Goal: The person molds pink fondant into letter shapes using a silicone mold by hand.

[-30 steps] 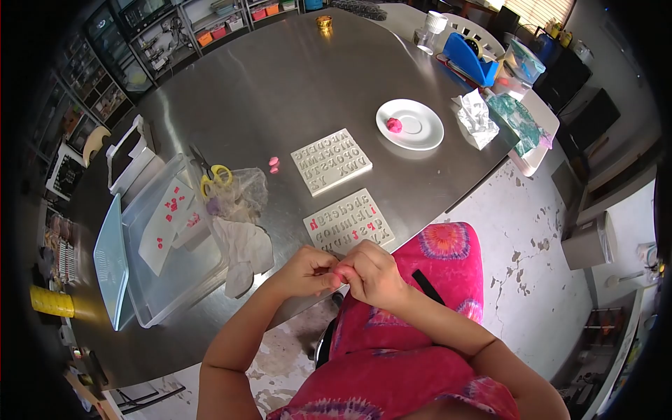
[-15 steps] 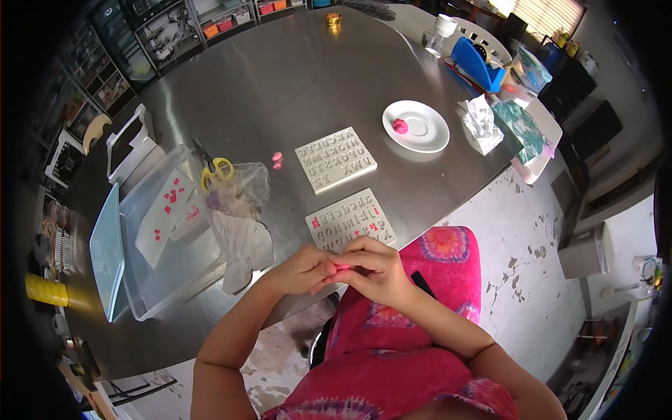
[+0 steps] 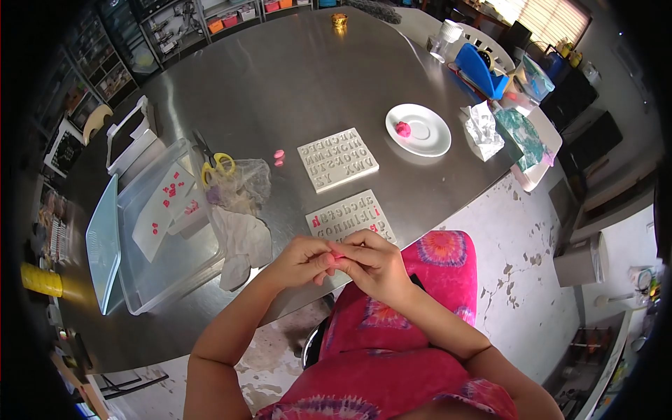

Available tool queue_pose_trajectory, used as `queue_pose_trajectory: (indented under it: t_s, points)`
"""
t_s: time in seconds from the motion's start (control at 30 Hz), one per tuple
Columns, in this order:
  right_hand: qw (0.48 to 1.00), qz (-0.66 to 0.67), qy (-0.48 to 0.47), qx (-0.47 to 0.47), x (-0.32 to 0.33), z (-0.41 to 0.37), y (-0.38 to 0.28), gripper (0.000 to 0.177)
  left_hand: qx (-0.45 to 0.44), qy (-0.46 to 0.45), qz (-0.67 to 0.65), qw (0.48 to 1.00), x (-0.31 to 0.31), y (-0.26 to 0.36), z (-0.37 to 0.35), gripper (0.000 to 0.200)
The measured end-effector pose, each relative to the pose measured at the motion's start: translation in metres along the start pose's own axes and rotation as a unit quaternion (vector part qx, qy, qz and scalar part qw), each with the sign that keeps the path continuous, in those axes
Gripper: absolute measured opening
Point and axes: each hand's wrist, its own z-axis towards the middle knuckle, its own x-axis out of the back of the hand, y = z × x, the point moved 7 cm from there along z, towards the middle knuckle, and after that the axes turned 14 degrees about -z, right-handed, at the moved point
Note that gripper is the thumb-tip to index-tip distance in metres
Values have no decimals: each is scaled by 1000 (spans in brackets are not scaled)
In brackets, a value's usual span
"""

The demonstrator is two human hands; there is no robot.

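My left hand [image 3: 306, 262] and my right hand [image 3: 374, 264] meet at the table's near edge, both closed on a small lump of pink modelling paste [image 3: 337, 255]. Most of the lump is hidden by the fingers. Just beyond them lies a white lowercase letter mould [image 3: 341, 214] with pink paste in a few letters; my hands cover its near part. Farther off is an uppercase letter mould [image 3: 338, 159] with no pink in it. Two small pink pieces [image 3: 279, 158] lie to its left. A white saucer [image 3: 432, 138] at the right holds a pink ball [image 3: 403, 129].
On the left stand a clear plastic box [image 3: 143, 294] with pink letters on a white sheet, yellow-handled scissors [image 3: 218, 165], a plastic bag [image 3: 248, 183] and a white cloth [image 3: 241, 245]. Crumpled tissue [image 3: 483, 129] and a blue tape dispenser [image 3: 481, 71] are at the right.
My hands have shifted very slightly, still pressed together round the pink paste, and less of it shows between the fingers. The view has tilted a little; the table things stay put.
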Motion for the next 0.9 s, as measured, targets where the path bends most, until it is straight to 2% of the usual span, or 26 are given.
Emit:
queue_pose_trajectory:
  t_s: [0.07,0.13,0.27,0.33,0.37,0.43,0.57,0.67,0.73,0.87,0.9]
  points:
    - [1000,2,1,-11,2,-1,3,31,-4,3,5,1000,0,0,0,46]
    - [998,-58,-5,14,5,0,-3,27,14,-18,40,999,-2,-3,-1,45]
    - [995,-87,12,51,7,-6,-10,22,-3,-41,64,997,-4,2,0,44]
    - [992,-107,35,57,8,-9,-10,19,-12,-34,26,999,-3,3,1,28]
    - [992,-107,35,57,8,-9,-10,19,-12,-34,26,999,-2,4,1,28]
    - [987,-120,54,91,9,-9,-14,16,62,-30,-56,996,-1,-4,1,23]
    - [989,-84,65,106,5,-11,-18,15,77,-30,-90,993,2,-3,0,18]
    - [996,-65,19,57,0,-7,-15,12,32,-39,-13,999,10,2,0,16]
    - [992,-77,10,94,-3,-6,-17,14,-79,-43,95,991,11,13,2,21]
    - [989,-118,2,90,-2,-5,-15,13,-74,-19,113,991,7,11,1,30]
    - [984,-140,13,105,-2,-4,-16,12,-20,-2,92,996,8,4,1,33]
